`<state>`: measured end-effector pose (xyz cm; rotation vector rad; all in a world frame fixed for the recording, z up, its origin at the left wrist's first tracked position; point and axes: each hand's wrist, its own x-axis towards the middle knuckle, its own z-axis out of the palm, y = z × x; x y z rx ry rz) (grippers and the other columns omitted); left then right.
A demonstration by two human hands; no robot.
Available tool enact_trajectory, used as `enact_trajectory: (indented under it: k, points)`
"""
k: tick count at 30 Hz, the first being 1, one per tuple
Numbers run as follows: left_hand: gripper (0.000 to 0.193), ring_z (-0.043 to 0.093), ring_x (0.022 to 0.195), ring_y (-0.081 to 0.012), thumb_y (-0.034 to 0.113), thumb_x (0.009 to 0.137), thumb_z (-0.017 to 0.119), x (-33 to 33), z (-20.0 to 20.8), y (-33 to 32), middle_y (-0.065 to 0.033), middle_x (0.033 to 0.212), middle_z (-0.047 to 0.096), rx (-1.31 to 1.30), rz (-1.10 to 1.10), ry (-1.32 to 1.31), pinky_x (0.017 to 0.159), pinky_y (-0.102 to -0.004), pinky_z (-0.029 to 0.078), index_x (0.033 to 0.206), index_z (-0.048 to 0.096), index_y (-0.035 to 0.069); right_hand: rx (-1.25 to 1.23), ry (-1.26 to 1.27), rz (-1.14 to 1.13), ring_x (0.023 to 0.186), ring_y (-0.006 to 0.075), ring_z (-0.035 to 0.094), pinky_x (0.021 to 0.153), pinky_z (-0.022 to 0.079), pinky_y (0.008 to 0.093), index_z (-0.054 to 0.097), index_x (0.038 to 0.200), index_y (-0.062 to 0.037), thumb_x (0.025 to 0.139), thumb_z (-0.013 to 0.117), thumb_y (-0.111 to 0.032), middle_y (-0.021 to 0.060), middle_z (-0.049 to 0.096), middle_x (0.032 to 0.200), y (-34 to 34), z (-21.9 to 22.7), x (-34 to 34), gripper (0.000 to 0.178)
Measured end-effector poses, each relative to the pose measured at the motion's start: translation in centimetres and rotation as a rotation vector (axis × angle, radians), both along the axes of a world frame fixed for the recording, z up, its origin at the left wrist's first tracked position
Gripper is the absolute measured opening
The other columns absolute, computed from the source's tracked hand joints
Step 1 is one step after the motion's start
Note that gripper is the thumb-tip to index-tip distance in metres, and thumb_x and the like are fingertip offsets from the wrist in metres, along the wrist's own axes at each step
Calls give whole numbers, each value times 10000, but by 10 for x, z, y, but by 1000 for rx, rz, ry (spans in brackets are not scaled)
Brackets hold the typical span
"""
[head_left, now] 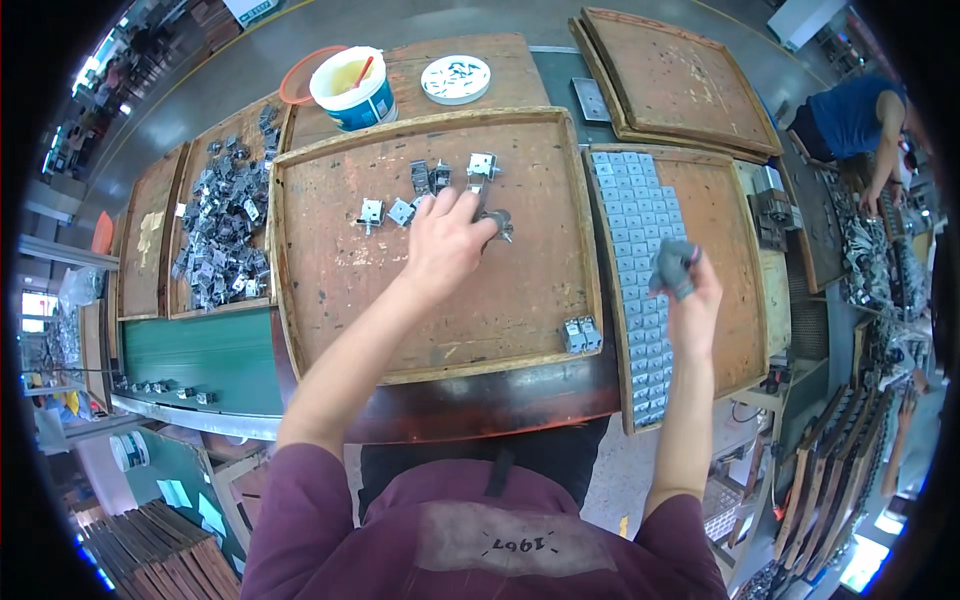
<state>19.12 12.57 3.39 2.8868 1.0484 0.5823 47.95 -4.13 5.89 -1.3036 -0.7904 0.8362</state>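
My left hand (446,240) reaches over the middle wooden tray (430,330), fingers bent down among small silvery metal parts. By its thumb is a small dark grey piece (495,222); I cannot make out whether the hand grips it. Around the fingertips sit a boxy metal part (371,212), another metal part (400,211), dark metal parts (430,177) and a taller metal part (482,166). My right hand (697,300) is raised over the right-hand tray (715,220), closed around a grey lump (674,268) whose kind is unclear. Below it lie tight rows of square metal parts (640,230).
A heap of metal parts (225,220) fills a tray on the left. Two parts (581,335) sit in the middle tray's near right corner. Behind stand a white bucket (355,90) and a round white dish (455,79). Another person (855,120) works at far right.
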Motion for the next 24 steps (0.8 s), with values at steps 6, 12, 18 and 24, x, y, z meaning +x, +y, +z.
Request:
enact_trajectory:
  k: [6,12,18,24]
  points:
    - [370,690,820,-183,112,948,664,-27,6,-90,-84,1135,694,-1396,140,-1060,689,-300,557,1308,596,61,-90,186,-35,838,152,654,749,577,327,633,1122,-30,933,697,-104,62,665,989,-55,12,-81,213]
    - [515,681,996,-217,109,912,709,-57,-6,-145,-124,1170,675,-1820,-11,-1411,788,-332,564,1386,517,46,-54,153,97,878,138,667,692,620,326,635,1108,-13,889,703,2,61,665,1017,-79,15,-120,230]
    - [530,664,1066,-197,28,873,735,-74,32,-169,-107,1175,675,-1696,-15,-1274,870,-330,550,1363,531,14,-98,152,256,905,161,675,719,614,330,591,1205,-14,866,753,-22,43,658,1063,-92,28,-150,376]
    - [364,658,1016,-161,0,889,707,-85,45,-183,-25,1179,574,-1423,-140,-1099,701,-257,588,1244,637,31,-93,-913,338,777,286,684,615,530,347,568,1055,18,842,796,-207,162,656,889,-102,57,-155,385]
